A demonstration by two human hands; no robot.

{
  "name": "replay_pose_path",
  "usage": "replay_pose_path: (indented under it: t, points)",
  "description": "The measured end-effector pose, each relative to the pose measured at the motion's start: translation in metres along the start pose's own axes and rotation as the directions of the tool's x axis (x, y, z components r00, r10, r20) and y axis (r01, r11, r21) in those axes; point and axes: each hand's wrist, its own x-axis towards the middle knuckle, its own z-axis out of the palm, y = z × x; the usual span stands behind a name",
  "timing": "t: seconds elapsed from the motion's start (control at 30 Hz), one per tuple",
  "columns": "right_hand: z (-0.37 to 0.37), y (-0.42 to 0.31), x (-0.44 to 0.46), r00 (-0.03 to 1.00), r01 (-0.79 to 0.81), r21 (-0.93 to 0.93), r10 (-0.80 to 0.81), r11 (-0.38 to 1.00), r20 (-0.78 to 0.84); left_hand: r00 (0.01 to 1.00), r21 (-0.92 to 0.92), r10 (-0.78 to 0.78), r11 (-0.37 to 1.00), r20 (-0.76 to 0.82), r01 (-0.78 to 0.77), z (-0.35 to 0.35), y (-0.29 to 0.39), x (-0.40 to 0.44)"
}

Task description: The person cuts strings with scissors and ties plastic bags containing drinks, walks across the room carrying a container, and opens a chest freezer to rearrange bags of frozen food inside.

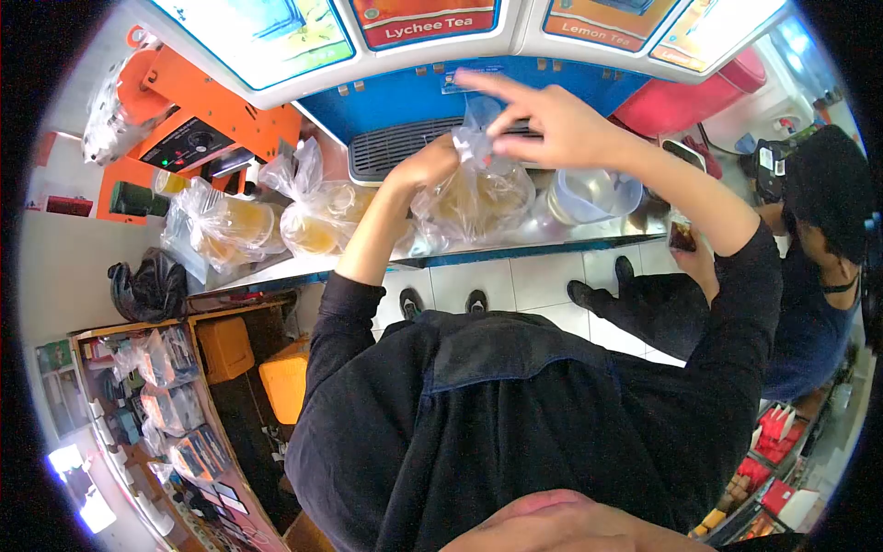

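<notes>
Head view: the left hand (430,164) was pinched on the bunched neck of a clear plastic bag (474,204), fingers closed up though the tips were partly hidden; the bag sat on the metal counter (267,271) in front of the drip tray (405,152), with something yellowish inside; the right hand (552,129) was just above and beside that neck, index finger stuck out straight, the rest loosely bent, and tbh I couldn't tell if they had any of the plastic; two more tied bags, a middle one (322,216) and a far-left one (230,230), sat off to the left, also yellowish inside; a see-through tub (596,196) stood just right of the bag; over on the right another person (819,267) had a hand around something dark, couldn't make out what.
</notes>
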Motion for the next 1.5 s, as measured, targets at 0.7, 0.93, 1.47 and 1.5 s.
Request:
replay_pose_path:
  t: [0.7,0.93,1.47,1.5]
  points:
    - [0.030,0.043,0.020,0.733,-0.657,-0.135,0.671,0.741,0.112,0.680,0.643,0.590,0.732,-0.435,-0.224,0.051,-0.009,-0.024]
    - [0.003,0.012,-0.029,0.949,-0.315,-0.502,0.254,0.806,-0.187,0.789,0.334,0.250,0.941,-0.561,-0.060,0.049,-0.015,-0.026]
    - [0.036,0.088,-0.042,0.835,-0.226,-0.004,0.192,0.974,-0.515,0.965,0.519,0.250,0.837,-0.081,-0.173,0.001,0.013,-0.018]
    - [0.039,0.089,-0.038,0.830,-0.223,-0.154,0.104,0.963,-0.549,0.944,0.600,0.330,0.757,-0.008,-0.259,0.000,0.012,-0.015]
